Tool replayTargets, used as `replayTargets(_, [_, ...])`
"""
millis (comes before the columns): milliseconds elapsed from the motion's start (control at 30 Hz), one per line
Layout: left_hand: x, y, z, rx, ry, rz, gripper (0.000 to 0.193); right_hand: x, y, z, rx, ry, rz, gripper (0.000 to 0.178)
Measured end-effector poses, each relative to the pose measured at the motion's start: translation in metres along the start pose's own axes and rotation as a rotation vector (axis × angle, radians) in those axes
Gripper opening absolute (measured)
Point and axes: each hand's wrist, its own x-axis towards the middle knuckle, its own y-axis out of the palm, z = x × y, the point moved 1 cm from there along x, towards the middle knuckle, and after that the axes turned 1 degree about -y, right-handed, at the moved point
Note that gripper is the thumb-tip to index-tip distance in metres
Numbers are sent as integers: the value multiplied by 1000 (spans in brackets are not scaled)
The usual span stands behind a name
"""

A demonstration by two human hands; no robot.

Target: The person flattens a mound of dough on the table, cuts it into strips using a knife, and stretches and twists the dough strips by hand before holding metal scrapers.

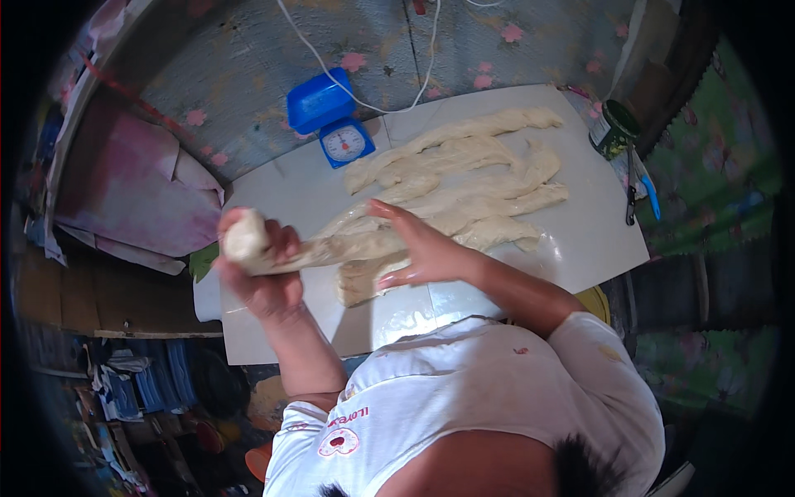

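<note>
My left hand (273, 290) is raised at the table's left side, its fingers wrapped around the end of a long dough strip (352, 247). A rounded dough lump (246, 240) bulges out above the thumb side. From that fist the strip stretches right, toward my right hand (435, 248). The right hand has thumb and fingers spread wide on either side of the strip; whether its palm touches the dough I cannot tell. Several long, pale dough ropes (472, 153) lie roughly side by side across the white table (281, 199). A shorter dough piece (356, 286) rests nearest me.
A blue kitchen scale (344, 142) with a dial and tray stands at the table's back edge. At the far right are a dark green can (614, 128), a black-handled knife (631, 195) and a blue-handled tool (651, 197). A white cable (377, 108) hangs along the wall.
</note>
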Motion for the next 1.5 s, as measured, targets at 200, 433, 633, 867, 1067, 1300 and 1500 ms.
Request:
replayTargets(200, [-8, 26, -2, 428, -3, -12, 38, 36, 44, 9, -21, -360, -108, 99])
replayTargets(433, [-10, -3, 25, 475, 50, 131, 63, 50, 24, 37, 489, -192, -264, 92])
replayTargets(633, [-23, 17, 89, 464, 7, 15, 84, 66, -14, 56, 479, -247, -447, 63])
replayTargets(867, [-9, 2, 106, 80, -438, -164, 70, 61, -5, 40, -262, -295, -137, 66])
replayTargets(1067, [-2, -18, 43, -35, -267, -128, 46, 38, 13, 12, 201, -300, -292, 76])
replayTargets(1300, [-9, -77, -126, 239, 348, -200, 51, -9, -14, -113, -482, 246, 111, 30])
replayTargets(1500, [-58, -94, 22, 1772, -474, -64, 116, 12, -14, -38, -66, 131, 78, 33])
